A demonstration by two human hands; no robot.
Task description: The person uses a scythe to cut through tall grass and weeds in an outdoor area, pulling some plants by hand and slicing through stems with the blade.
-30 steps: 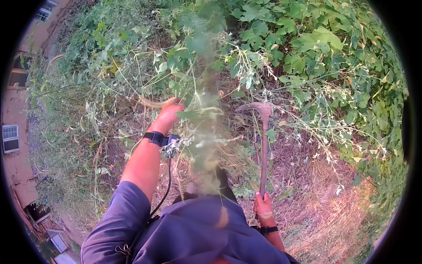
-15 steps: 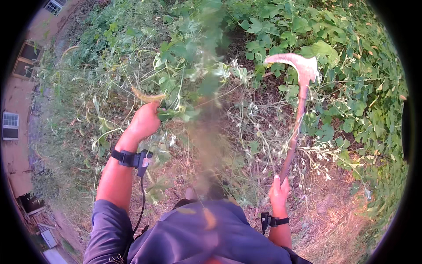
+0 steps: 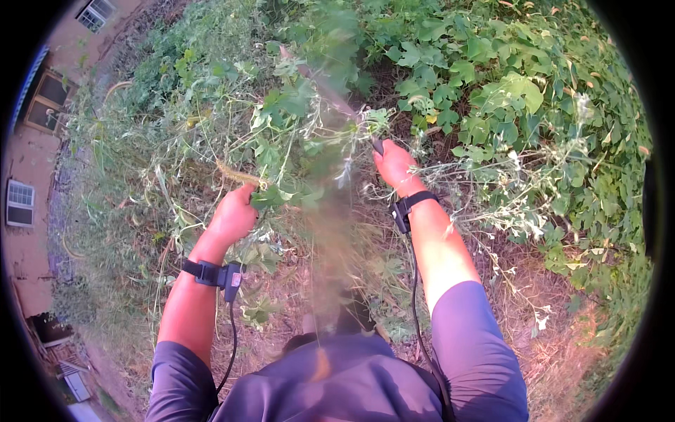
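Observation:
My left hand [image 3: 235, 212] is a fist around green vine stems [image 3: 283, 165], with a fuzzy seed head sticking out beside the fingers. Farther ahead and to the right, my right hand [image 3: 395, 169] grips the dark end of a sickle's handle [image 3: 332, 96]. That handle slants away to the far left, into the foliage. Leaves and blur hide the sickle's blade, so I cannot tell what it touches. Leafy stems cross close by the handle.
Dense broad-leaved vines [image 3: 513, 91] cover the right side. Pale wilted stems [image 3: 520, 221] hang right of my right forearm. Dry cut grass [image 3: 478, 337] lies on the ground nearby. A building wall [image 3: 31, 165] with windows stands at far left. A blurred stalk crosses the middle.
My right hand has swung the sickle from the lower right up to the middle, its blade passing leftward into the foliage. My left hand still grips the stems, slightly lower.

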